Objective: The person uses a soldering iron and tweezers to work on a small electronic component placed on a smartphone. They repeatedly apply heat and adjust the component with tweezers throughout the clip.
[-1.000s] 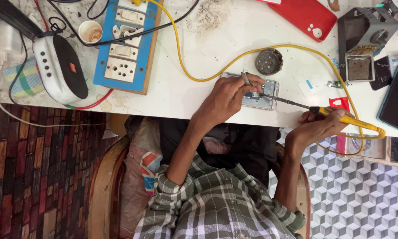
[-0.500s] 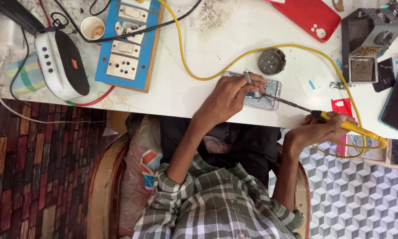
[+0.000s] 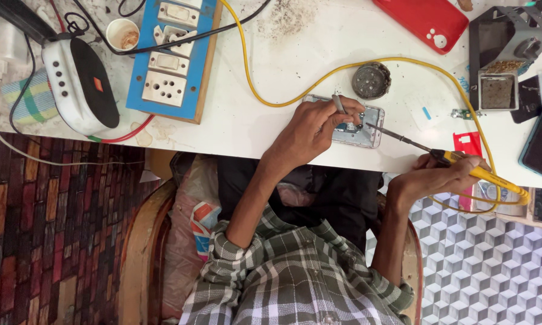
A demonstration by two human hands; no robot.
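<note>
Head view: my left hand (image 3: 310,129) pinches thin tweezers (image 3: 338,103) over the opened phone (image 3: 367,126), which lies near the table (image 3: 295,54) edge, at 6 o'clock from the round tin (image 3: 371,80). My right hand (image 3: 430,177) grips the yellow soldering iron (image 3: 464,168), tip touching the phone.

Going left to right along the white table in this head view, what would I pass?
White-and-black speaker → blue switchboard → left hand on the opened phone → right hand holding the yellow soldering iron.
</note>
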